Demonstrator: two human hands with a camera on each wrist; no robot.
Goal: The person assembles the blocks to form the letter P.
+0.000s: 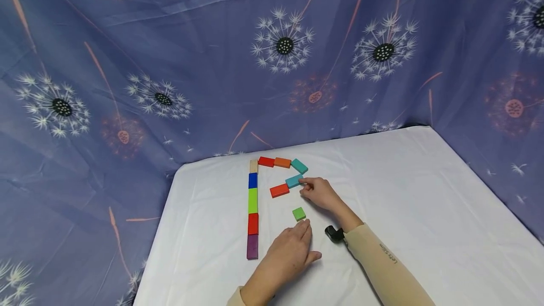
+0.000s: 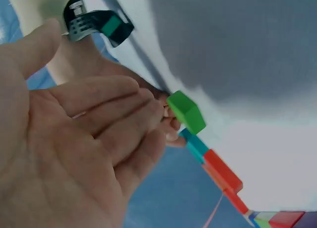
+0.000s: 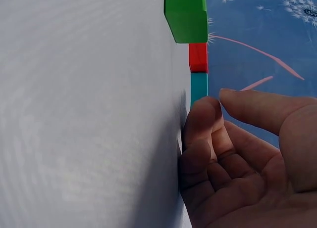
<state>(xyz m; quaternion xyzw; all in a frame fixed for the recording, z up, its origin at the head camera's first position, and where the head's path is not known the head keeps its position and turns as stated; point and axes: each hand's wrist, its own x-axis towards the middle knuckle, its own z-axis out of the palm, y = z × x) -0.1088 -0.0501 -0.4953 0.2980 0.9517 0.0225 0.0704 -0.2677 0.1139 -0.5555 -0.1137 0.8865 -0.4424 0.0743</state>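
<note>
My left hand (image 1: 289,251) lies palm down over the white cloth with straight fingers, its fingertips just short of a small green block (image 1: 299,214). In the left wrist view, its palm is bare. My right hand (image 1: 322,193) is at the right end of a light blue block (image 1: 294,181), with loosely bent fingers. In the right wrist view, an index finger covers the near end of that light blue block (image 3: 199,84), while the thumb stands a little apart from it. A red block (image 1: 279,190) meets the light blue block's left end.
A straight column runs toward me: wooden, blue (image 1: 252,180), light green, red and purple (image 1: 252,247) blocks. From its top, red (image 1: 266,161), orange (image 1: 282,162) and teal (image 1: 299,166) blocks curve right. A black wrist device (image 1: 334,234) sits by the right sleeve. Patterned fabric hangs behind.
</note>
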